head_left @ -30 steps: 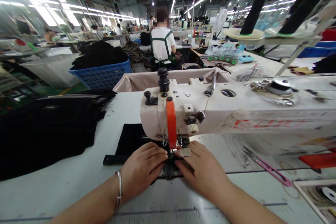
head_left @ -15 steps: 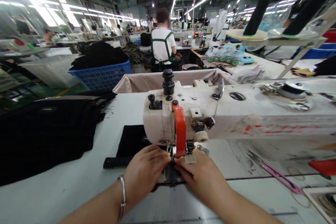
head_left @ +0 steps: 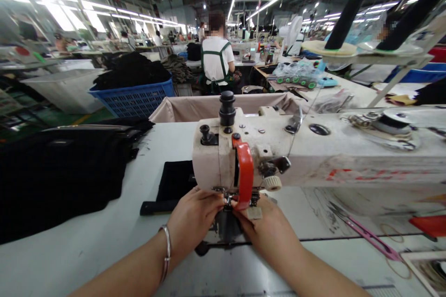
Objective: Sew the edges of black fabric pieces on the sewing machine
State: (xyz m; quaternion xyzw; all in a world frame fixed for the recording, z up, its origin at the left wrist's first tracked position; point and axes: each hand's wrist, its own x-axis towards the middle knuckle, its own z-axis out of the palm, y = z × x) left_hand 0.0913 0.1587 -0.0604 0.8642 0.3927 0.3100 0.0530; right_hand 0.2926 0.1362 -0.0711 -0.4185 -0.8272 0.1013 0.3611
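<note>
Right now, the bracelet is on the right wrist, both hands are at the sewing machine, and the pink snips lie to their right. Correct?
Not quite: the head view shows the bracelet on the left wrist, not the right. The left hand and right hand are at the sewing machine, and the pink snips lie to their right.

Sewing workshop, sewing machine (head_left: 306,167), thread cones (head_left: 346,21)

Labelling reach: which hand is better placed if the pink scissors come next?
Likely the right hand: it is nearer the pink scissors, which lie to its right; the left hand would probably have to cross the right arm.
</note>
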